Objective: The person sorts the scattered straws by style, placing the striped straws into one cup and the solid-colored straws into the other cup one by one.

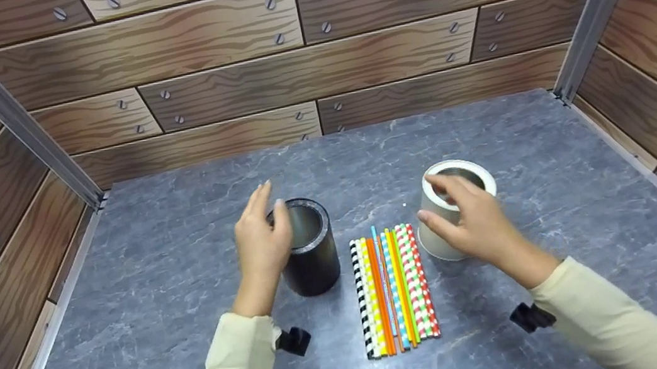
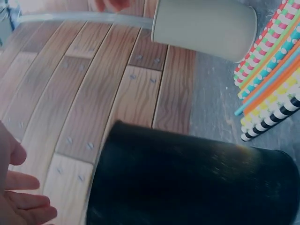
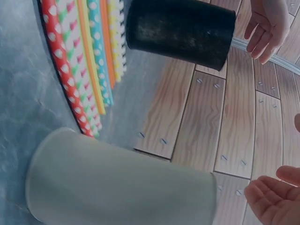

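While both hands hang clear of everything, nothing is held. Furthest left, the left hand [image 1: 260, 238] is above the black container [image 1: 317, 268], its grip spread, fingers straight and thumb apart; the left wrist view shows a gap between hand and rim. The black container stands upright on the grey bench [image 1: 157, 283], mouth up. Between the two containers a row of coloured straws [image 1: 396, 302] lies side by side, running away from the person, from black-and-white stripes at the left to red with white spots at the right. Just beyond the row stands the pale container [image 1: 440, 236], also upright, partly hidden in the head view by the right hand [image 1: 476, 222], whose grip is loosely spread above the rim without touching. The step in hand reads as hovering over the containers, with no hold yet taken. A next move on either container would call for lowering a hand and curling it round the wall; one on the straws, for reaching inward and pinching one without disturbing its neighbours.
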A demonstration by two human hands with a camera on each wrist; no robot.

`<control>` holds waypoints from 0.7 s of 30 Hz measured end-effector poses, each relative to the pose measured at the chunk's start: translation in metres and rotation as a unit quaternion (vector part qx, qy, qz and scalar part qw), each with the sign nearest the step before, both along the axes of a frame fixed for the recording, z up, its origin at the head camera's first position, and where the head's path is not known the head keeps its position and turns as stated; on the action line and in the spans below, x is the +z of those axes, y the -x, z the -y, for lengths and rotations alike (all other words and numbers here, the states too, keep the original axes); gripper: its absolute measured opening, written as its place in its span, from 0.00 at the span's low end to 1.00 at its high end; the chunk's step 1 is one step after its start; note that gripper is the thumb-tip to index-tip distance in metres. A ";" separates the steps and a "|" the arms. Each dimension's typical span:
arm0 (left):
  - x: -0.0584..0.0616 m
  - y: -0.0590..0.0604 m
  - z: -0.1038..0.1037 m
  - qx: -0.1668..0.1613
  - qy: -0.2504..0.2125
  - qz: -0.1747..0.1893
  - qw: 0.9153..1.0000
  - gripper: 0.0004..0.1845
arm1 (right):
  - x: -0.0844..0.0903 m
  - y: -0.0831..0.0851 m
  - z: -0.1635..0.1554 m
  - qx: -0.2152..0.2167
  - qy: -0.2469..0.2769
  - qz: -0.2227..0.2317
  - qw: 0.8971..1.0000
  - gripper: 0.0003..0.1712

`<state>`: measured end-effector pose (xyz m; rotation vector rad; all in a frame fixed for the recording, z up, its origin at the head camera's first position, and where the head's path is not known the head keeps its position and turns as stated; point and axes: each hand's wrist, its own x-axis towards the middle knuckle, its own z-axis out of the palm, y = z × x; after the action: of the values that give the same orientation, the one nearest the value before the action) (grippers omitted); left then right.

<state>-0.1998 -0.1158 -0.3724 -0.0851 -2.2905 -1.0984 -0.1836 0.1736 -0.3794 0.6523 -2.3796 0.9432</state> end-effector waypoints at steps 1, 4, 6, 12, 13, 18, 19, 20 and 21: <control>-0.003 0.001 0.002 0.003 -0.017 -0.008 1.000 0.20 | -0.003 -0.001 0.000 0.000 0.007 0.002 1.000 0.29; -0.012 0.003 0.007 0.008 -0.067 -0.022 0.997 0.18 | -0.011 -0.003 0.002 -0.004 0.020 0.025 0.999 0.26; -0.017 0.004 0.010 0.007 -0.102 -0.023 0.995 0.17 | -0.017 -0.004 0.003 -0.007 0.028 0.049 0.998 0.24; -0.029 0.005 0.015 0.001 -0.169 -0.011 0.985 0.17 | -0.035 -0.006 0.004 -0.007 0.038 0.122 0.992 0.20; -0.031 0.005 0.016 0.002 -0.172 -0.007 0.985 0.17 | -0.038 -0.006 0.004 -0.007 0.037 0.132 0.991 0.20; -0.043 0.007 0.017 0.013 -0.191 0.016 0.981 0.16 | -0.056 -0.007 0.004 -0.007 0.021 0.166 0.986 0.20; -0.045 0.007 0.018 0.014 -0.197 0.018 0.980 0.16 | -0.060 -0.007 0.004 -0.006 0.019 0.170 0.985 0.20; -0.046 0.007 0.018 0.013 -0.202 0.018 0.979 0.16 | -0.064 -0.007 0.005 -0.005 0.019 0.176 0.984 0.20; -0.047 0.007 0.018 0.012 -0.207 0.017 0.978 0.16 | -0.067 -0.007 0.006 -0.004 0.020 0.182 0.983 0.20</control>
<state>-0.2071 -0.1335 -0.4191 0.1265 -2.0375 -1.5487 -0.1770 0.1679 -0.4468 0.4878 -2.6667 1.1878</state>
